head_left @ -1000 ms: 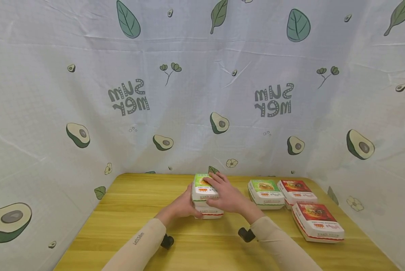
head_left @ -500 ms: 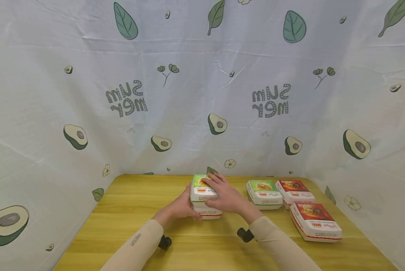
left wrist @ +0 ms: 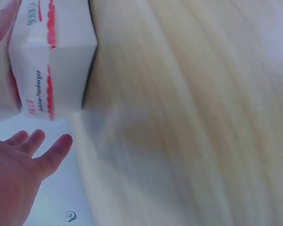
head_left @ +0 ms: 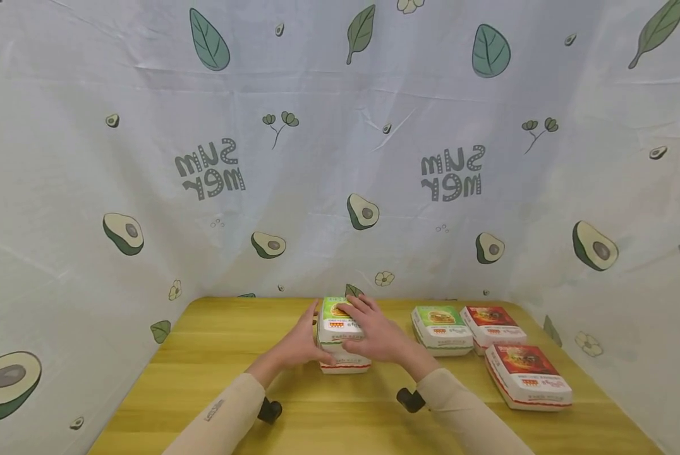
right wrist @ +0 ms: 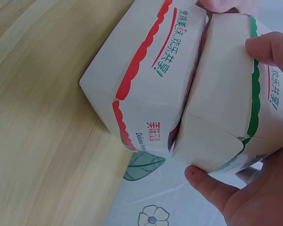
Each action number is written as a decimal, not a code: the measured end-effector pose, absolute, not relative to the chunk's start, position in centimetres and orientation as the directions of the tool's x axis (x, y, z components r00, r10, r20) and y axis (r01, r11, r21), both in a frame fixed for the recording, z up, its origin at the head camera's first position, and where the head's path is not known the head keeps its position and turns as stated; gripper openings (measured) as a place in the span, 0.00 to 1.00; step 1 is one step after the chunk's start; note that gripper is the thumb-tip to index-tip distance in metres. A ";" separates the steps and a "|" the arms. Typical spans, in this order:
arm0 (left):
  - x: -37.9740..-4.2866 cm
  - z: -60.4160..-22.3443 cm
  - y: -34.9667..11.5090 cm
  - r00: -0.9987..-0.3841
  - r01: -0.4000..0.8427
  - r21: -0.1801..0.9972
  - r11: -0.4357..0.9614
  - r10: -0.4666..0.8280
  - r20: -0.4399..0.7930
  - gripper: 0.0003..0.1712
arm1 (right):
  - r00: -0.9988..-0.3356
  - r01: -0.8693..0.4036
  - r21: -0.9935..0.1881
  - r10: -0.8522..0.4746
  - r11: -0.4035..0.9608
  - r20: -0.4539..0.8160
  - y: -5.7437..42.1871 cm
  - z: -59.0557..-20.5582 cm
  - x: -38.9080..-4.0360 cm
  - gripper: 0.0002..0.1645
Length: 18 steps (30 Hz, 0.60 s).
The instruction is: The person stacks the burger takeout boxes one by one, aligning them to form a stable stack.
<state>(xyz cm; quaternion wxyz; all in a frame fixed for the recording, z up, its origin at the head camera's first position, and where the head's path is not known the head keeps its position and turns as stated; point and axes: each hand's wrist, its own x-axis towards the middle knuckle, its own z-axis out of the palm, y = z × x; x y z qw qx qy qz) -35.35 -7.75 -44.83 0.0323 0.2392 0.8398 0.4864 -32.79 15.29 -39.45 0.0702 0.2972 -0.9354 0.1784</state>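
Two burger boxes stand stacked at the middle of the table. The upper, green-topped burger box [head_left: 332,328] sits on a red-trimmed burger box [head_left: 346,368], whose top is covered. My right hand [head_left: 382,335] lies over the upper box; in the right wrist view its thumb and fingers grip the sides of that green-trimmed box [right wrist: 221,80]. At the stack's left side is my left hand [head_left: 294,347], fingers extended. The left wrist view shows a gap between those fingers and the lower box [left wrist: 68,80], while the thumb stays near its front.
To the right lie another green-topped burger box [head_left: 442,332], a red-topped box [head_left: 493,325] beside it, and a second red-topped box [head_left: 528,376] closer to me. The wooden table [head_left: 226,335] ends at a patterned curtain [head_left: 317,158] behind and at the sides.
My left hand has loosened from the stack and its fingers have moved slightly left, off the boxes' side. The right hand keeps its hold. The head view has shifted a little.
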 end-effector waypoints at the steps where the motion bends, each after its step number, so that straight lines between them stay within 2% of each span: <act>1: -35.3 -44.7 -7.7 -0.882 0.379 0.828 0.413 0.433 0.187 0.81 | -0.812 -0.583 -0.294 -0.532 0.757 0.240 15.3 -39.5 -32.8 0.45; 6: -35.3 -44.0 -7.4 -0.869 0.421 0.790 0.446 0.448 0.210 0.81 | -0.804 -0.594 -0.304 -0.541 0.744 0.246 15.3 -39.8 -32.8 0.46; 12: -35.4 -43.1 -7.1 -0.840 0.471 0.751 0.462 0.494 0.223 0.74 | -0.804 -0.595 -0.299 -0.543 0.747 0.242 15.3 -39.8 -33.0 0.47; 18: -35.3 -43.1 -6.9 -0.845 0.454 0.770 0.449 0.491 0.211 0.68 | -0.807 -0.590 -0.289 -0.542 0.754 0.235 15.3 -39.9 -32.9 0.47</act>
